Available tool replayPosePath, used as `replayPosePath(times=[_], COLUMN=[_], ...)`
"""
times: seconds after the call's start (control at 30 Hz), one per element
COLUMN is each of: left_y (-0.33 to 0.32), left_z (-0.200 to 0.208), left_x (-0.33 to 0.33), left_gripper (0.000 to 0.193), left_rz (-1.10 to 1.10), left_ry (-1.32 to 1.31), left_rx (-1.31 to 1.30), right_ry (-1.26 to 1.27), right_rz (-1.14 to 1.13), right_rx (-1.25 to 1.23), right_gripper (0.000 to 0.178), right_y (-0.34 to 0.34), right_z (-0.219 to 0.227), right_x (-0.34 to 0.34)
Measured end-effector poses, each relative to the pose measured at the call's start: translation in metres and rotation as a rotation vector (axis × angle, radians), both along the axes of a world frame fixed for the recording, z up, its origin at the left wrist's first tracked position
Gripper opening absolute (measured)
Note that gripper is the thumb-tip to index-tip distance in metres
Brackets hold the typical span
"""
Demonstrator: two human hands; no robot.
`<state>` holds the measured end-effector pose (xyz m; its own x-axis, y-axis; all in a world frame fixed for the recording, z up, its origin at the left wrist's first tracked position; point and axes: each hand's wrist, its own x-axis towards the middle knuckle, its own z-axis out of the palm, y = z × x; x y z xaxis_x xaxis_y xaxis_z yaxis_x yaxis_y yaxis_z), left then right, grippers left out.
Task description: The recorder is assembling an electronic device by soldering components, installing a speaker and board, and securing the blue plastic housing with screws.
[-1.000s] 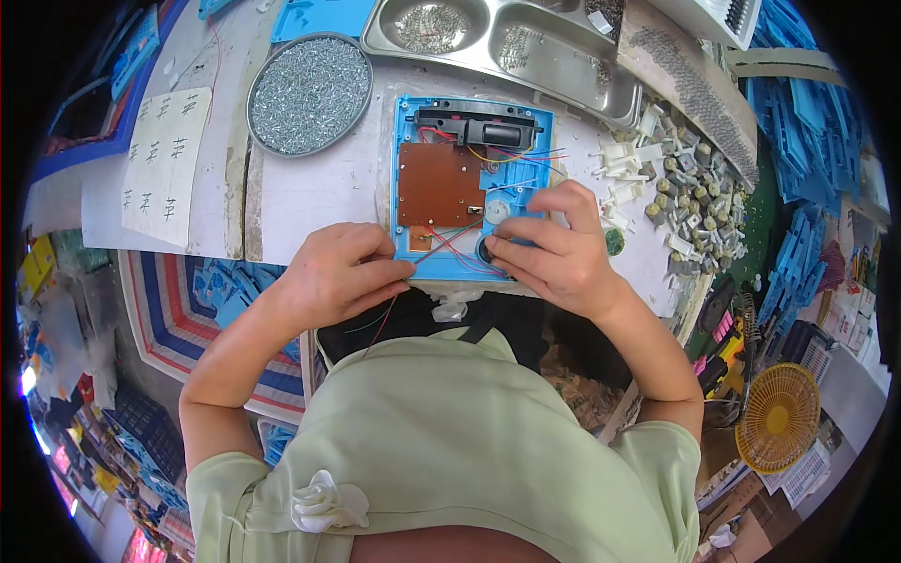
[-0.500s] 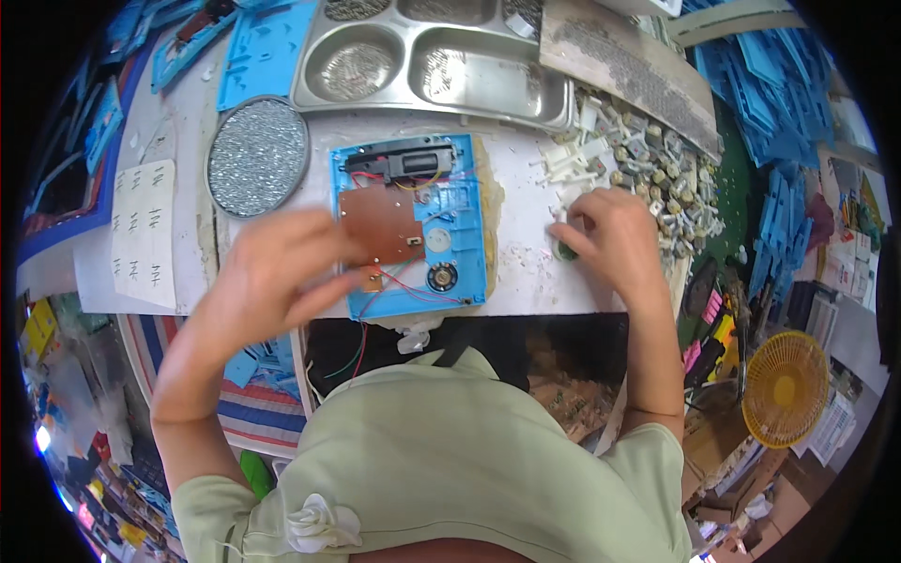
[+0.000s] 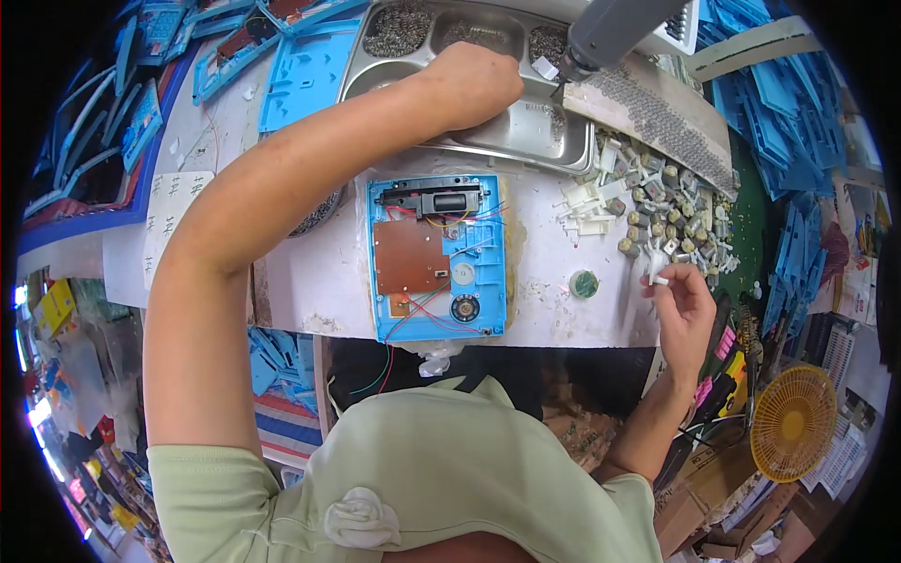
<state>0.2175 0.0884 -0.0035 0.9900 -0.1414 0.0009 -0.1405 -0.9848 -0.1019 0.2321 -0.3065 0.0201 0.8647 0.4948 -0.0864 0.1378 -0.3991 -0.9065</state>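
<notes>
Blue plastic housing [image 3: 487, 265], fitted with a brown circuit board [image 3: 411, 255], was observed unheld on the white worktop [image 3: 542, 281]. A white plastic fitting [image 3: 656, 265] was pinched by the right hand [image 3: 688, 310]; the left hand [image 3: 476, 86] was positioned over the steel tray [image 3: 554, 145], finger state indeterminable. Parts pickup was inferred; controlled transfer seemed required next.

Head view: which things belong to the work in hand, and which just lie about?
In use, it seems:
metal tray, under the left hand
white piece, pinched in the right hand
blue case, untouched

Lying about, apparently:
fan
cardboard
paper sheet
</notes>
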Motion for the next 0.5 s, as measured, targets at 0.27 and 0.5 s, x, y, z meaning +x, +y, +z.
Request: replayPosePath(times=[0.27,0.5], left_y=[0.009,-0.093], left_z=[0.016,0.059], left_x=[-0.021,-0.217], left_gripper=[0.018,0.012], left_rz=[0.045,0.555], left_ry=[-0.53,0.092], left_rx=[-0.511,-2.156], right_ry=[-0.264,-0.331], right_rz=[0.042,0.609], right_rx=[0.088,0.466], right_gripper=[0.027,0.037], right_y=[0.027,0.088], right_z=[0.01,0.024], right_x=[-0.039,-0.082])
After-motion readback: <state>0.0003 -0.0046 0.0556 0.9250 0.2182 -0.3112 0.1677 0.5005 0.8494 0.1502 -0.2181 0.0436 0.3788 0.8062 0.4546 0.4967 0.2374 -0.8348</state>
